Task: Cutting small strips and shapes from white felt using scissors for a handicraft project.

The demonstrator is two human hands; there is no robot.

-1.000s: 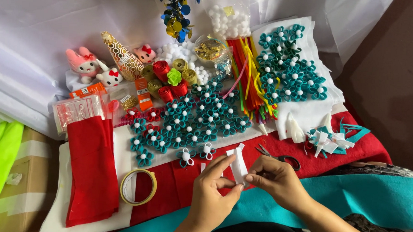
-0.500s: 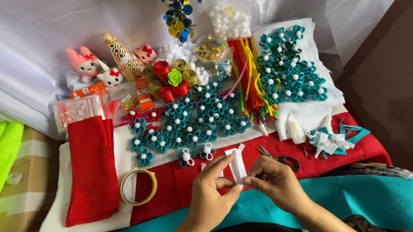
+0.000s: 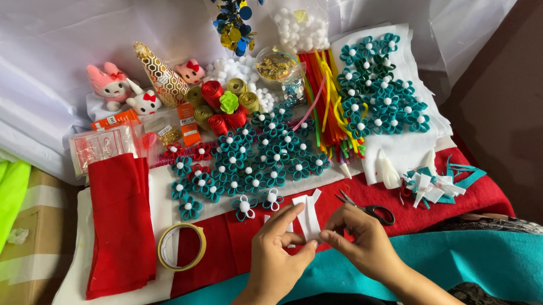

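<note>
White felt strips (image 3: 308,216) are being pinched between both hands near the tabletop's front edge, the left hand (image 3: 277,262) and right hand (image 3: 365,243) each keeping a fingertip grip clamped on them. Scissors (image 3: 370,208) are lying just beyond the right hand; a tape roll (image 3: 182,247) is sitting left of the hands, beside folded red felt (image 3: 120,225). Teal flowers (image 3: 265,155) are filling the middle.
</note>
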